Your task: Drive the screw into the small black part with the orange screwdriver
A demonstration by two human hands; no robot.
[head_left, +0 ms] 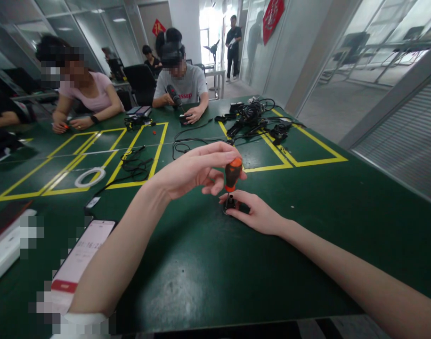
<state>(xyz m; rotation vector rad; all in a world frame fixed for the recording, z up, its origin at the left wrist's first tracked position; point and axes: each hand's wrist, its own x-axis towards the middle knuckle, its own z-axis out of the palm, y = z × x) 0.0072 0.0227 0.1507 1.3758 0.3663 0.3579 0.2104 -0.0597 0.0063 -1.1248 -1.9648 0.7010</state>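
Note:
My left hand (201, 167) is closed on a short screwdriver (232, 174) with an orange and black handle, its palm and fingers over the handle's top. The screwdriver stands nearly upright, its shaft pointing down at a small black part (231, 202) on the table. Low on the table, my right hand (257, 212) pinches that black part between thumb and fingers. What kind of part it is cannot be made out, and the screwdriver's tip is hard to see.
Tangled black cables (252, 115) lie at the back right of the green table (187, 263). A white ring (90, 177), a loose cable (135, 165) and a phone (84, 249) are on the left. Across the table, a person (183, 84) holds a power drill (173, 94).

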